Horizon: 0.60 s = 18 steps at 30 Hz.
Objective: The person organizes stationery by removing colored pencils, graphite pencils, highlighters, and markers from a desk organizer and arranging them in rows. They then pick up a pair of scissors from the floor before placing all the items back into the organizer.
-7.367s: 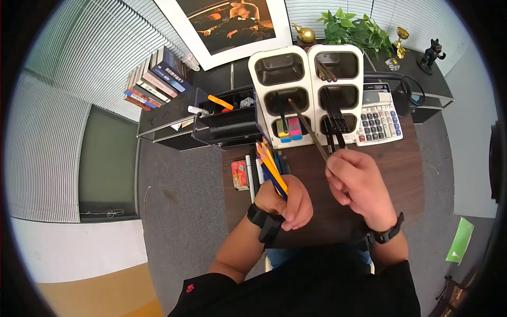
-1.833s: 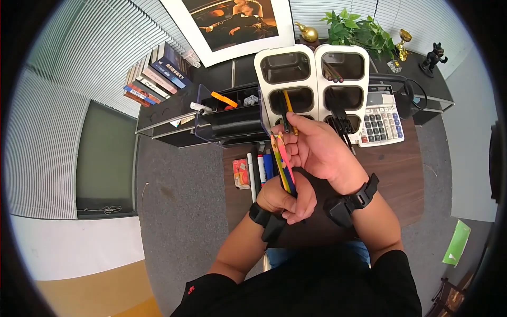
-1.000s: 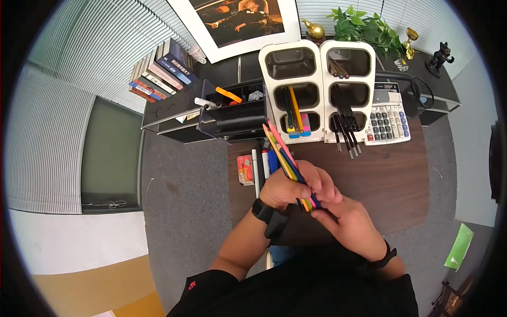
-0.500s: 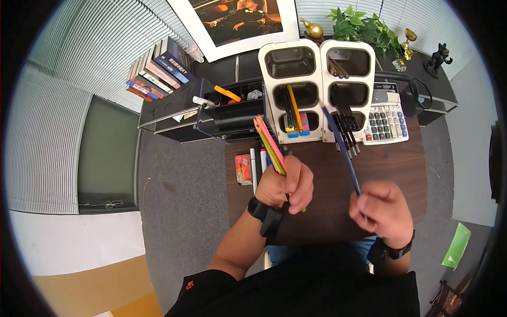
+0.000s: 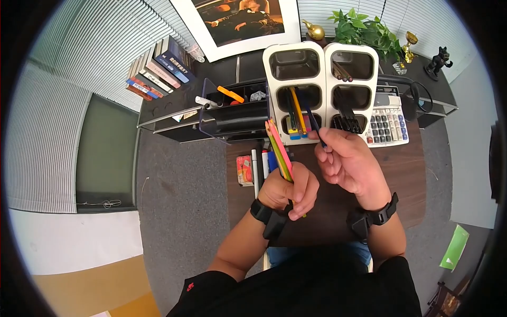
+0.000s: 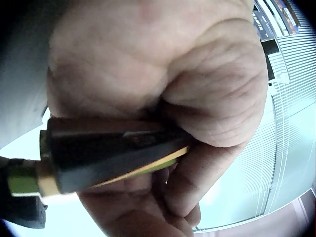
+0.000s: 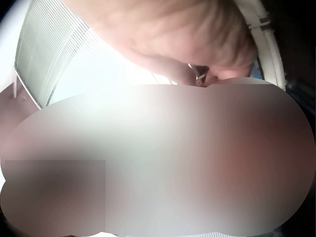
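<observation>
My left hand (image 5: 290, 190) grips a small bundle of colored pencils (image 5: 281, 150), pink, yellow and green ones showing, points upward. In the left wrist view their dark and green ends (image 6: 98, 153) stick out of the curled fingers. My right hand (image 5: 351, 161) pinches a dark blue pencil (image 5: 313, 122) by its lower end, its upper part leaning into the middle compartment of the left column of a white desk organizer (image 5: 322, 68). A yellow pencil (image 5: 300, 112) and dark pencils (image 5: 290, 108) lean in that same compartment. The right wrist view is mostly blurred out.
Black pens (image 5: 346, 113) and brown pencils (image 5: 342, 72) stand in the organizer's right column. A calculator (image 5: 388, 124) lies to its right, a dark pen tray (image 5: 232, 121) to its left. Markers (image 5: 255, 169) and a red box (image 5: 244, 170) lie left on the brown table (image 5: 406, 185).
A yellow pencil went into the organizer. My right hand then took a dark blue pencil from the left hand's bundle and carried it forward to the organizer. The left bundle is thinner.
</observation>
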Tool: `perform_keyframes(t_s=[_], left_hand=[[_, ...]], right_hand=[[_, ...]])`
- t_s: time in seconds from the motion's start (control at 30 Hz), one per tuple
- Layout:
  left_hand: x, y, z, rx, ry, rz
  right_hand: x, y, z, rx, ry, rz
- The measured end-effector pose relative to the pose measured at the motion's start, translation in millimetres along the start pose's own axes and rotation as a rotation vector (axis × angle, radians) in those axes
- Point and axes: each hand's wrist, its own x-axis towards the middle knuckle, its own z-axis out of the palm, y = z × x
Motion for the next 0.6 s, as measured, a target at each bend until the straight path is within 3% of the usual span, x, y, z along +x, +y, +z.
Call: perform_keyframes(t_s=[0.2, 0.4, 0.53, 0.6], left_hand=[[-3, 0, 0, 0.023, 0.026, 0.0], [-2, 0, -1, 0.021, 0.019, -0.018], [-1, -1, 0, 0.038, 0.012, -0.017], [-1, -1, 1, 0.032, 0.016, -0.015]], right_hand=[[1, 9, 9, -0.163, 0.032, -0.206], [3, 13, 0, -0.155, -0.051, -0.201], [8, 14, 1, -0.21, 0.004, -0.211], [10, 14, 5, -0.415, 0.014, -0.226]])
